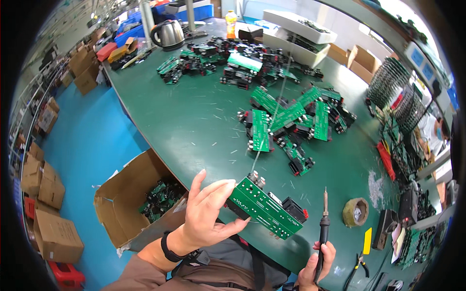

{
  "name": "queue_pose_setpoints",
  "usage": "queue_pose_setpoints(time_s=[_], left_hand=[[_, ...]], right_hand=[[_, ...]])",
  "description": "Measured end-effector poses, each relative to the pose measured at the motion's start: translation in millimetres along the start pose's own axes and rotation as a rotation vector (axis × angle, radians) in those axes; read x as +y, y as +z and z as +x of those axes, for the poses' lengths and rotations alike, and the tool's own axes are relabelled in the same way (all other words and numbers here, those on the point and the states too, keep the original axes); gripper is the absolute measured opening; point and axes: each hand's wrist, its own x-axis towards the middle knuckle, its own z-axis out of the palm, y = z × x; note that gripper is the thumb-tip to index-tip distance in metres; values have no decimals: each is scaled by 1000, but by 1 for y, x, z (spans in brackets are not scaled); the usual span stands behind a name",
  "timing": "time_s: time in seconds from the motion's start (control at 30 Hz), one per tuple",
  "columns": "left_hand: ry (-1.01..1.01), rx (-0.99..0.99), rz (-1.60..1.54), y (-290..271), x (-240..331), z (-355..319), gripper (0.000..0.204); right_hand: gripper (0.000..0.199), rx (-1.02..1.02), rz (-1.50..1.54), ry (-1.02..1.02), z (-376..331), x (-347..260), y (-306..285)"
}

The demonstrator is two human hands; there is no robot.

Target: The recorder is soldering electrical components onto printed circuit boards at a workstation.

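Observation:
My left hand (209, 213) grips a green circuit board (267, 208) by its left end, thumb below and fingers above. The board is tilted above the table's front edge, solder side facing me, with black and silver connectors along its upper edge. A thin strand of wire (256, 162) hangs down to the board's upper left corner. In my right hand (318, 264) is a soldering iron (324, 228), held by its black handle with the metal tip pointing up. The iron is to the right of the board, apart from it.
Piles of circuit boards (289, 116) cover the table's (170, 111) middle and back. A cardboard box (121, 203) with boards inside stands at the left front. To the right are a tape roll (356, 212), pliers (358, 266) and racks of boards. A kettle (167, 35) stands far left.

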Motion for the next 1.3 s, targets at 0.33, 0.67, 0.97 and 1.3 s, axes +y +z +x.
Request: queue_pose_setpoints(time_s=[0.33, 0.67, 0.97, 1.3], left_hand=[[-61, 58, 47, -14, -19, -6, 72], [-65, 76, 84, -17, -25, -7, 75], [-261, 223, 487, -93, -63, -16, 65], [-477, -55, 569, -101, -106, -31, 49]], right_hand=[[26, -68, -118, -7, 19, -23, 5], [36, -18, 33, 71, 6, 1, 7], [26, -42, -53, 28, 20, -28, 8], [25, -76, 4, -34, 24, -27, 11]])
